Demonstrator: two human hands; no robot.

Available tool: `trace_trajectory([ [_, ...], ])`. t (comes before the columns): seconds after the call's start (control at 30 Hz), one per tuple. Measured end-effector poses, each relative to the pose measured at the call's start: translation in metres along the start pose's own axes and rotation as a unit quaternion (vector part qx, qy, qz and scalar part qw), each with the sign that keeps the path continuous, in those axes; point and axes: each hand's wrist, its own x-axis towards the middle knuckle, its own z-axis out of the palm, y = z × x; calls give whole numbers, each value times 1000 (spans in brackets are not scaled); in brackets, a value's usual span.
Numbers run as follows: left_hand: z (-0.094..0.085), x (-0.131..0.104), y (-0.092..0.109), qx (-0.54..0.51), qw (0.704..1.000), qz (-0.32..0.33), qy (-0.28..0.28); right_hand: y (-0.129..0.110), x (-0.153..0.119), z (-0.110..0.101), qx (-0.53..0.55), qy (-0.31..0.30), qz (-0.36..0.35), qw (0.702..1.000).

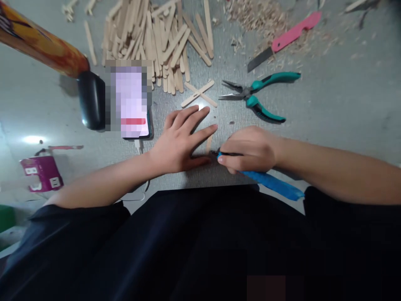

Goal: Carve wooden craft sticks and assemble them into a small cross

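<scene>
My left hand (178, 140) lies palm down on the table with its fingers spread. Between its forefinger and thumb shows part of a wooden craft stick (209, 143), the rest of it hidden. In my closed right hand (250, 148) is a blue-handled tool (272, 185). Its small dark tip meets the stick's near end, close to my left thumb; the tip's exact kind is hard to make out. Just beyond my left fingertips, two craft sticks (198, 94) lie crossed in an X. Green-handled needle-nose pliers (247, 93) rest spread apart beyond my right hand.
A heap of craft sticks (150, 37) lies at the back, beside wood shavings (260, 16). A pink-handled blade (294, 32) is at back right. To the left are a plugged-in phone (134, 100), a black rounded object (90, 100), an orange cylinder (46, 46) and a purple box (40, 173).
</scene>
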Motion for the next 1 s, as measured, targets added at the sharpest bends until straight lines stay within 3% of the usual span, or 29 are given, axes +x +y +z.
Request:
trace_trajectory([
  [0.13, -1, -1, 6, -22, 999, 3, 33, 4, -2, -13, -95, 112, -50, 988],
  [0.3, 1, -7, 21, -46, 998, 8, 43, 9, -5, -20, -98, 271, 71, 955],
  [0.4, 1, -8, 31, -52, 998, 32, 27, 6, 1, -20, -96, 322, 144, 931],
  [0.5, -4, -3, 42, -157, 987, -39, -20, 8, 9, -18, -75, 384, 165, 906],
  [0.57, -8, 3, 50, -316, 941, -112, -54, 12, 10, -17, -42, 406, 190, 893],
  [0.63, -9, 10, 54, -438, 881, -174, -34, 17, 9, -15, 45, 368, 254, 893],
  [0.7, -6, 15, 54, -499, 847, -183, 14, 20, 6, -14, 163, 321, 286, 888],
  [0.83, 8, 17, 42, -518, 835, -154, 102, 22, 4, -12, 288, 253, 280, 880],
  [0.9, 15, 17, 34, -519, 835, -138, 121, 19, 3, -12, 308, 215, 273, 886],
  [1.0, 22, 16, 27, -557, 809, -138, 126, 11, 3, -15, 343, 143, 253, 893],
])
